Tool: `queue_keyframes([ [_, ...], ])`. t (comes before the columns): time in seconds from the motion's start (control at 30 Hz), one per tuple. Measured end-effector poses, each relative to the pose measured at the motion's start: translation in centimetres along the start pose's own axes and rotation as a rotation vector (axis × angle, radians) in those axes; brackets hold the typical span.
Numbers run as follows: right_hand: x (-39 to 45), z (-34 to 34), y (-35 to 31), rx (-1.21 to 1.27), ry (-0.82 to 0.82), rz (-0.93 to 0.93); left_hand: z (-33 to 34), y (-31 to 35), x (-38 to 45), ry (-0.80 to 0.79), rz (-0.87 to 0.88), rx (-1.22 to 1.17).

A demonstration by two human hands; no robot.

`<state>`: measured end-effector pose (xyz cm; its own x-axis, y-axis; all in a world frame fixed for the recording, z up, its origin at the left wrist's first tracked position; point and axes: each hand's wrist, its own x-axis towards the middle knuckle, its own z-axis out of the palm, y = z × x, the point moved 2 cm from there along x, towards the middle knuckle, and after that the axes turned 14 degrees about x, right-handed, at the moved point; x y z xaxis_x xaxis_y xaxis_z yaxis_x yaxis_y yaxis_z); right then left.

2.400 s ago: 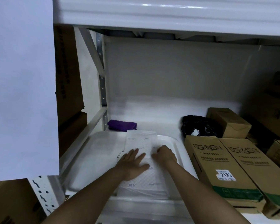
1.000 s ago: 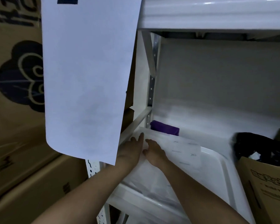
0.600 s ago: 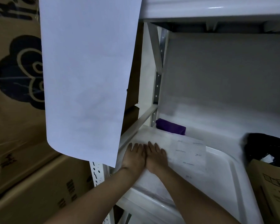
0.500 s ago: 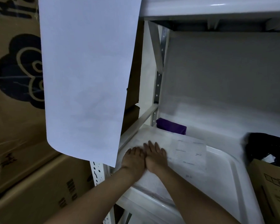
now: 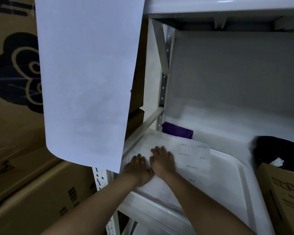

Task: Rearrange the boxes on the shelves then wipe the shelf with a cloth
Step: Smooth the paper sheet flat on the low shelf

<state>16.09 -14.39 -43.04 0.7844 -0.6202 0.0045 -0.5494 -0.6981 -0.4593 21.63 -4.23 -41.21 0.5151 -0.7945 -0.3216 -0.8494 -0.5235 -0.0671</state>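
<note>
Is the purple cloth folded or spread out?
Folded: the purple cloth lies as a compact thick bundle in the shelf's back left corner.

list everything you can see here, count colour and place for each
white packet: 1, white, flat on the tray's left part, under both hands
tray: 1, white, on the shelf
purple cloth: 1, purple, folded, behind the tray at the shelf's back left
black bag: 1, black, right of the tray
cardboard boxes: several, brown, left of the rack; one at far right
paper sheet: 1, white, hanging at upper left
left hand: 1, flat on the packet
right hand: 1, flat on the packet, beside the left
</note>
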Motion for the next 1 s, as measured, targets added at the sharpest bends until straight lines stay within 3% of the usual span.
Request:
queue_keyframes([
  [0.33,-0.6,1.1,0.0,-0.034,-0.058,0.063,0.4,-0.7,0.0,0.015,-0.009,0.099],
  [0.53,-1.2,-1.0,0.5,-0.091,0.184,0.028,-0.1,0.6,0.0,0.133,0.128,-0.025],
  [0.7,-2.0,-3.3,2.4,-0.167,0.228,0.166,-1.6,3.7,0.6,0.247,0.259,-0.107],
  [1.0,-2.6,-3.3,4.0,-0.100,0.233,0.209,-2.2,5.1,2.6,0.244,0.235,-0.098],
])
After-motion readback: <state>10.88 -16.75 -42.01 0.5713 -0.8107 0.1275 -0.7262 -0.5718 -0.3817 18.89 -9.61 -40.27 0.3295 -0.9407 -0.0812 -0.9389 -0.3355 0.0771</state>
